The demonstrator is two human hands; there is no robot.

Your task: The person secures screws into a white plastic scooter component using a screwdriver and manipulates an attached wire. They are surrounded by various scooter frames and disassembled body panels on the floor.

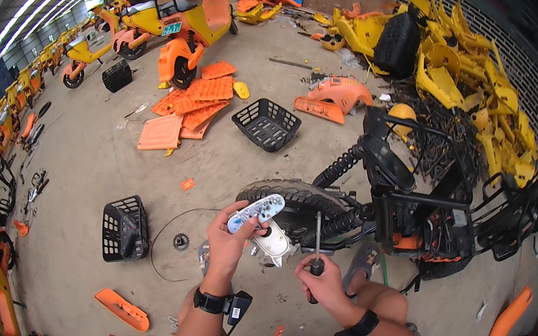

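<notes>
My left hand (229, 236) grips an oval circuit board (257, 212), its component side tilted up towards me. Just below and right of the board is a white plastic housing (273, 244); my fingers hide where the two meet, so I cannot tell whether they are joined. My right hand (323, 279) is closed around the dark handle of a screwdriver (317, 243), whose metal shaft points away from me. Its tip is apart from the board. Beyond both hands lies the knobbly tyre (291, 191) of a stripped scooter frame (411, 207).
Black plastic baskets stand on the concrete floor, one (125, 230) at left and one (267, 124) farther off. Orange panels (197, 95) lie beside a yellow-orange scooter (186, 24). Yellow body parts (464, 81) are heaped at far right. A thin cable (153, 239) loops around a sprocket (180, 242).
</notes>
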